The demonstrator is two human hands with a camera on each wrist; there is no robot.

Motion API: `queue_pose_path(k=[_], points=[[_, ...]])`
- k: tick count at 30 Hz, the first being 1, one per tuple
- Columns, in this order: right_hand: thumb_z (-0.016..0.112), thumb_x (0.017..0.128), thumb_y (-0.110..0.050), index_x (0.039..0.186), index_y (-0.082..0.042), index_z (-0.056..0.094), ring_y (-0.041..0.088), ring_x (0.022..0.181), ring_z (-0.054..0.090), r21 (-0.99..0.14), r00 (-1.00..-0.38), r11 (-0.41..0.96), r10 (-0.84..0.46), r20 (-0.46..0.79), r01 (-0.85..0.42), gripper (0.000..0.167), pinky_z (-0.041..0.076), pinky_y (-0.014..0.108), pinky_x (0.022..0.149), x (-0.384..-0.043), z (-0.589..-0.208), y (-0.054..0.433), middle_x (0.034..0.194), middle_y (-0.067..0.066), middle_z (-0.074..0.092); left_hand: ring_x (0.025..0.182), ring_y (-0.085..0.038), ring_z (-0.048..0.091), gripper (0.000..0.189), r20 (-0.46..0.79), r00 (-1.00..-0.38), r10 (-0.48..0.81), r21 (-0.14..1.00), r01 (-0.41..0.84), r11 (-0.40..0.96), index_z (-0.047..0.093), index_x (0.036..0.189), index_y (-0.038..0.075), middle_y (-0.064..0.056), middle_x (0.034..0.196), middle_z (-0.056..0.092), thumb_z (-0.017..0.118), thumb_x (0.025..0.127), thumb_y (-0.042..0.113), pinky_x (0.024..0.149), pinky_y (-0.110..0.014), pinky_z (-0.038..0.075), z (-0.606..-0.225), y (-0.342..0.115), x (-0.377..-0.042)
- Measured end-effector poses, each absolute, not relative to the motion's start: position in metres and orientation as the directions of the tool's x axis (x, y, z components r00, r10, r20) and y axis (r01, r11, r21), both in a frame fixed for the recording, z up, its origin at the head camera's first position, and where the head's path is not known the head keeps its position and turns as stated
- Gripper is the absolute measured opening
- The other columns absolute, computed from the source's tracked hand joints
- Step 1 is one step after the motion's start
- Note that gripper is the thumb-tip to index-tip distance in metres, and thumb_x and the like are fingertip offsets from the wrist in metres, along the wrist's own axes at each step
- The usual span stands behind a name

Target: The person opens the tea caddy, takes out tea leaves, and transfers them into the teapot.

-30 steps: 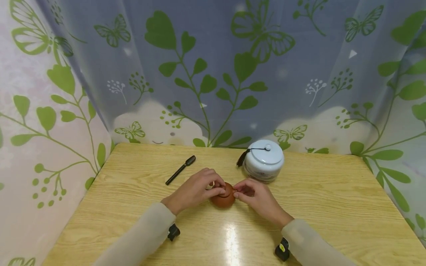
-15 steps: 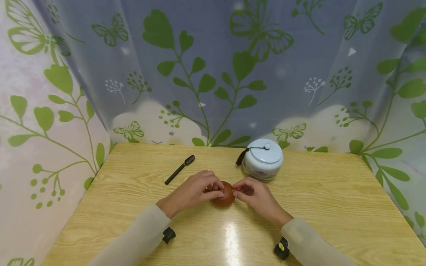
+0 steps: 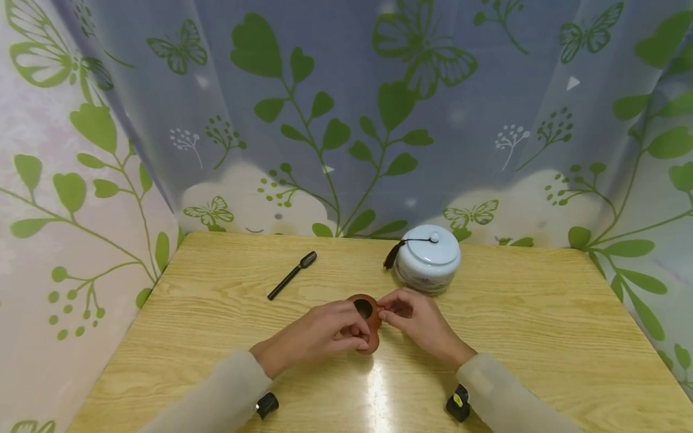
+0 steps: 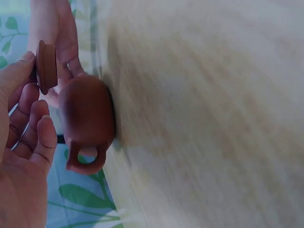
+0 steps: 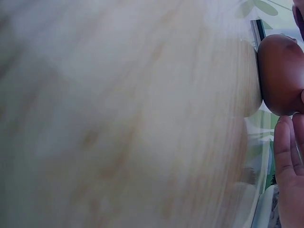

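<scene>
A small reddish-brown clay teapot (image 4: 88, 109) sits upright on the table with its dark round mouth (image 3: 363, 308) uncovered. My left hand (image 3: 332, 328) pinches the teapot's lid (image 4: 46, 66) between thumb and fingers, just off the near side of the pot, partly covering the pot in the head view. The lid stands on edge in the left wrist view, with the pot's looped handle (image 4: 88, 161) below. On the pot's right side my right hand (image 3: 417, 319) pinches a small projecting part, mostly hidden by the fingertips. The teapot body (image 5: 281, 76) also shows in the right wrist view.
Behind the right hand stands a white lidded jar (image 3: 428, 270) with a black tassel. A slim black tool with a broader end (image 3: 292, 276) lies back left on the wooden table (image 3: 541, 313). Patterned curtains (image 3: 346, 120) border the table's back and sides.
The left hand has lifted the lid from the teapot and brought it toward the near side, uncovering the mouth. The right hand stays at the pot's right side.
</scene>
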State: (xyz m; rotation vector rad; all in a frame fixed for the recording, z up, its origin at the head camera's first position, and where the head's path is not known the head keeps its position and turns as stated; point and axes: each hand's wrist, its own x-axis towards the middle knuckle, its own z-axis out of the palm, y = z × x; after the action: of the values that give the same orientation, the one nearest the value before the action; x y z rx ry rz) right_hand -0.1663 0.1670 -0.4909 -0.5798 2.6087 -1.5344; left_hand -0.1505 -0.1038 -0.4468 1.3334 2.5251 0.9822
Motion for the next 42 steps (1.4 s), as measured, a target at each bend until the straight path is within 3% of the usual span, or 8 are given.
queue_pose_path(k=[12, 18, 42], points=[[0.082, 0.101, -0.019, 0.115, -0.012, 0.08, 0.011, 0.097, 0.073, -0.846, -0.927, 0.444, -0.349, 0.14, -0.295, 0.016, 0.061, 0.024, 0.087, -0.167, -0.491, 0.166, 0.109, 0.002, 0.076, 0.093, 0.001, 0.06, 0.014, 0.181, -0.531, 0.828, 0.581, 0.737, 0.346, 0.077, 0.114, 0.021, 0.01, 0.109, 0.069, 0.074, 0.105, 0.031, 0.084, -0.013, 0.052, -0.458, -0.103, -0.136], [0.082, 0.1, -0.018, 0.115, -0.011, 0.08, 0.01, 0.096, 0.073, -0.842, -0.926, 0.448, -0.347, 0.147, -0.301, 0.016, 0.061, 0.025, 0.087, -0.167, -0.489, 0.165, 0.109, 0.002, 0.077, 0.101, 0.0, 0.061, 0.016, 0.099, -0.547, 0.831, 0.57, 0.716, 0.403, 0.077, 0.116, 0.023, 0.013, 0.112, 0.067, 0.071, 0.107, 0.034, 0.092, -0.015, 0.051, -0.464, -0.102, -0.132], [0.083, 0.099, -0.016, 0.115, -0.011, 0.08, 0.01, 0.096, 0.073, -0.85, -0.931, 0.443, -0.339, 0.136, -0.285, 0.017, 0.061, 0.025, 0.087, -0.166, -0.488, 0.165, 0.109, 0.003, 0.077, 0.097, 0.003, 0.063, 0.012, 0.057, -0.557, 0.829, 0.592, 0.687, 0.421, 0.078, 0.118, 0.024, 0.013, 0.111, 0.068, 0.071, 0.109, 0.03, 0.089, -0.011, 0.051, -0.475, -0.102, -0.13]])
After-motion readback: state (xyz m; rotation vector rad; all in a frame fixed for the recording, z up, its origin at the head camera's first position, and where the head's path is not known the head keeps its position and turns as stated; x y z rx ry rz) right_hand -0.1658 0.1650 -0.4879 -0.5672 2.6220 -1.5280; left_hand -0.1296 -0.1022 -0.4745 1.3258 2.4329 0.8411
